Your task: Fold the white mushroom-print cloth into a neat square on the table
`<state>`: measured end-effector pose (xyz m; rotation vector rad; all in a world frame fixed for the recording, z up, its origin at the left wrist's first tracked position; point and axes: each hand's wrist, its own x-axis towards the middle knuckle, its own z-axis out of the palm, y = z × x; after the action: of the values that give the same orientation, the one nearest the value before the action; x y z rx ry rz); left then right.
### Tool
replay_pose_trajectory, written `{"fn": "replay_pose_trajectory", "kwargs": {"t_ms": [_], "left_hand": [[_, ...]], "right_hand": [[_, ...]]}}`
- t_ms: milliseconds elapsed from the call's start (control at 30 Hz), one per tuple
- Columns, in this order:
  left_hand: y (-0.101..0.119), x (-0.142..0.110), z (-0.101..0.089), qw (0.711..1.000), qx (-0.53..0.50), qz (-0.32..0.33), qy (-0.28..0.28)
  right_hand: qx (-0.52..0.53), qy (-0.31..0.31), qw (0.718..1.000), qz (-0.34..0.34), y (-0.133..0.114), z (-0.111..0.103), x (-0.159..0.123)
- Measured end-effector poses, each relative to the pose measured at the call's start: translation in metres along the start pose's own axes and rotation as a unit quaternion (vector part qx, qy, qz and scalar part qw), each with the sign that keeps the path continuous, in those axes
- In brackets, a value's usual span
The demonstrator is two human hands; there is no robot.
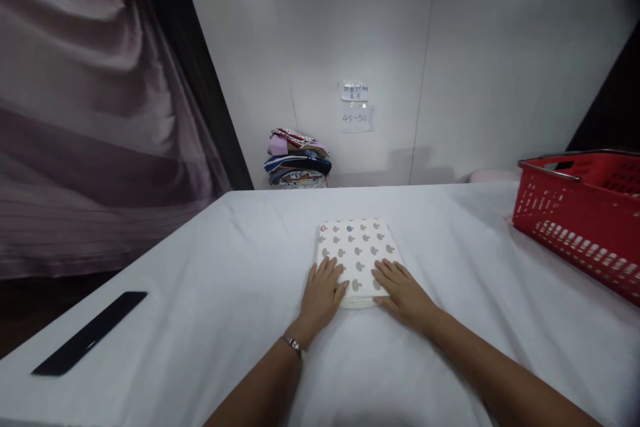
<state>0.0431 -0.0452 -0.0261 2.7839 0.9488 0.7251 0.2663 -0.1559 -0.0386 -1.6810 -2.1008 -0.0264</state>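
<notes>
A folded white cloth (pixel 358 252) with a grey mushroom-like print and two small coloured marks lies flat in the middle of the table. My left hand (pixel 323 292) rests on its near left corner, fingers stretched forward over the fabric. On the near right corner lies my right hand (pixel 401 290), palm down with its fingers out flat. Both thumbs point inward along the near folded edge, where layers of fabric show. The parts of the cloth under my hands are hidden.
A white sheet covers the table (pixel 240 320). On the left lies a flat black strip (pixel 93 332). A red plastic basket (pixel 585 213) with a metal handle stands at the right. Behind the far edge are a pile of folded clothes (pixel 299 159) and a paper sign (pixel 357 119) on the wall.
</notes>
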Motion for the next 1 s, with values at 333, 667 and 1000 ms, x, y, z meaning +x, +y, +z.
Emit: {"fn": "replay_pose_trajectory", "kwargs": {"t_ms": [333, 667, 1000], "left_hand": [[0.006, -0.009, -0.017, 0.991, -0.078, 0.101, 0.032], [0.007, -0.005, -0.014, 0.991, -0.085, 0.106, 0.01], [0.013, -0.005, -0.016, 0.991, -0.073, 0.112, 0.019]], "right_hand": [[0.066, 0.075, 0.993, -0.065, -0.002, -0.02, -0.003], [0.042, 0.079, 0.995, -0.048, -0.014, -0.02, 0.002], [0.046, 0.089, 0.994, -0.054, -0.017, -0.023, -0.002]]}}
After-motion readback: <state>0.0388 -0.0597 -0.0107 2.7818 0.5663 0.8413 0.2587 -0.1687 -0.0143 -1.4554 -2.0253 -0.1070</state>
